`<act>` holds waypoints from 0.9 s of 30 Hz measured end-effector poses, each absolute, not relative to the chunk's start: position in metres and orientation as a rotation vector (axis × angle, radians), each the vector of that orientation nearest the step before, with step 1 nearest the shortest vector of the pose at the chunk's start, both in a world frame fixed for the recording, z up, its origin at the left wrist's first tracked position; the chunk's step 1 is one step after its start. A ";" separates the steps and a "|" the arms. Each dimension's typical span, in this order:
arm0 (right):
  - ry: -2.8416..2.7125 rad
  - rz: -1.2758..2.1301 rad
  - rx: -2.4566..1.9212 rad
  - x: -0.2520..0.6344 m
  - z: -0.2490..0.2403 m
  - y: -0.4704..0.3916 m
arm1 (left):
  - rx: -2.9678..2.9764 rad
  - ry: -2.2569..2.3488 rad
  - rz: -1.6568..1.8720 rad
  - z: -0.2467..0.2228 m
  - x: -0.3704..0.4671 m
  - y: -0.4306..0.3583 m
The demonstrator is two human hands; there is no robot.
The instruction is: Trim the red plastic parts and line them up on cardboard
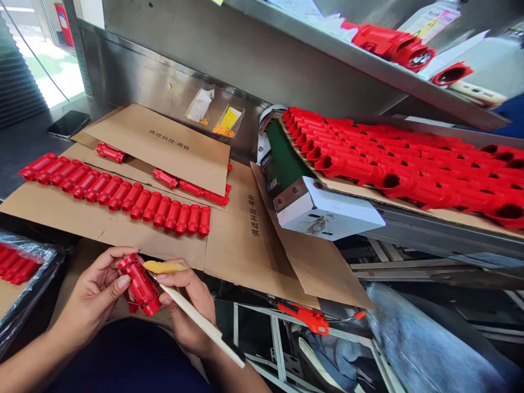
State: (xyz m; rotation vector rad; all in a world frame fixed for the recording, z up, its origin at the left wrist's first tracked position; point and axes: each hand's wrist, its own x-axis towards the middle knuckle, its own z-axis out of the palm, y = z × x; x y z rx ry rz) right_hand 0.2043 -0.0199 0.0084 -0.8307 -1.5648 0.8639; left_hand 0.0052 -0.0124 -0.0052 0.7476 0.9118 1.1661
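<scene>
Pinching a red housing [141,286] in front of the cardboard [233,259], the left hand [98,292] has its fingers curled, while the right hand [190,305] closes around a long pale tool [200,322] beside it.

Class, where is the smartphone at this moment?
In the head view, the smartphone lies toward the upper left, on the dark tabletop, close beside the left edge of the cardboard sheets and beyond the row of red plastic housings.

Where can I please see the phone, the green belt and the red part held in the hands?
Phone [69,124]: head view, on its dark screen.
Green belt [287,158]: head view, on its bare surface.
Red part [141,285]: head view, middle of its body.
</scene>
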 end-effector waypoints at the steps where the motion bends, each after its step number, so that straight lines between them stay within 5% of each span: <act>1: -1.503 0.938 -0.836 0.204 0.008 -0.020 | 0.702 0.903 1.162 -0.002 0.007 -0.012; 7: -1.259 1.227 -0.748 0.206 0.006 -0.012 | 0.615 0.911 1.130 0.011 0.012 -0.013; 15: -1.587 0.844 -0.803 0.213 0.018 -0.014 | 0.836 0.979 1.165 -0.004 0.004 -0.013; 27: -1.665 0.751 -0.838 0.211 0.012 -0.017 | 0.929 1.061 1.183 0.004 0.008 -0.016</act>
